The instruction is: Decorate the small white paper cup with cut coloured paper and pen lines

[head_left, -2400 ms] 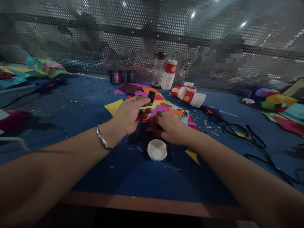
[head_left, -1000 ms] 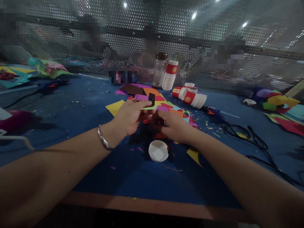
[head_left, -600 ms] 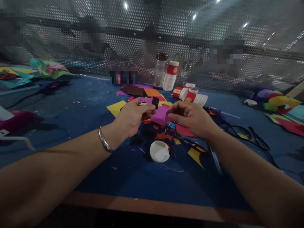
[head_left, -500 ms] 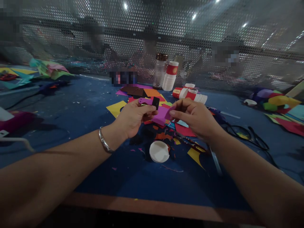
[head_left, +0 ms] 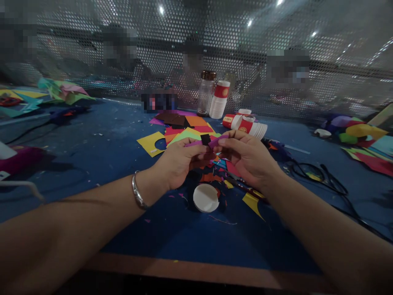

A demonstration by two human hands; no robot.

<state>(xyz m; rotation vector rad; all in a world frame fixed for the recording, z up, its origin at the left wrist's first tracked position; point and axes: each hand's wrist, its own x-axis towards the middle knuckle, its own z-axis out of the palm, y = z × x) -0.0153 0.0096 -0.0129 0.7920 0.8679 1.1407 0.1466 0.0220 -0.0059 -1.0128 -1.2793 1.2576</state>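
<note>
I'm pinching purple-and-black strip [head_left: 205,139] in left fingers [head_left: 196,150], purple paper [head_left: 216,141] in right fingers [head_left: 233,145]; looks like fitting, next needs alignment.

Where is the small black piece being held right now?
In the head view, the small black piece is just right of centre, at the left hand, beside the purple piece in the right hand.

The held paper [head_left: 216,141] is purple, the card [head_left: 205,139] black, the table [head_left: 147,243] blue, the bracelet [head_left: 138,191] silver, the cups [head_left: 220,100] red, white and gold.
</note>
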